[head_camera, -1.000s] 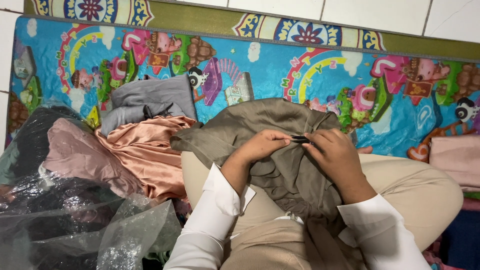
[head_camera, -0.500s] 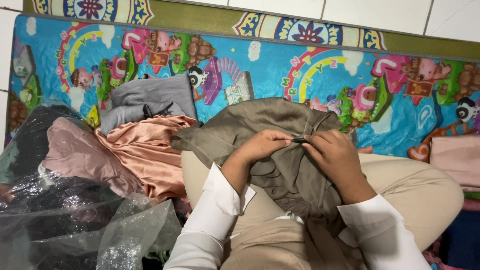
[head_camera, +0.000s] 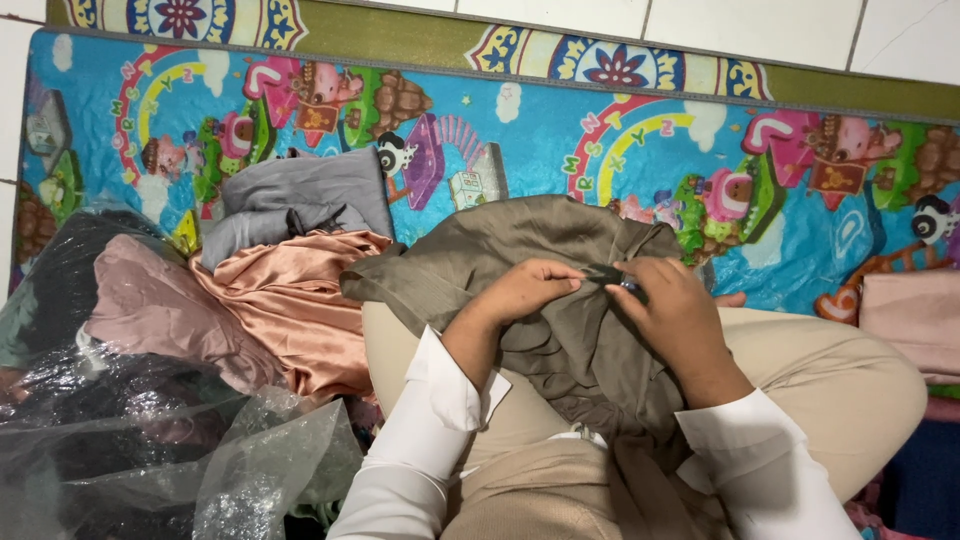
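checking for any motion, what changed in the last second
Very little. The right hand curled its fingers in slightly over the small dark tool, hiding more of it. The left hand kept pinching the olive cloth on the lap; the cloth piles stayed put.

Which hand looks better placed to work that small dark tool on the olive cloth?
Probably the right hand: its fingers already pinch the small dark tool. The left hand grips the olive cloth beside it.
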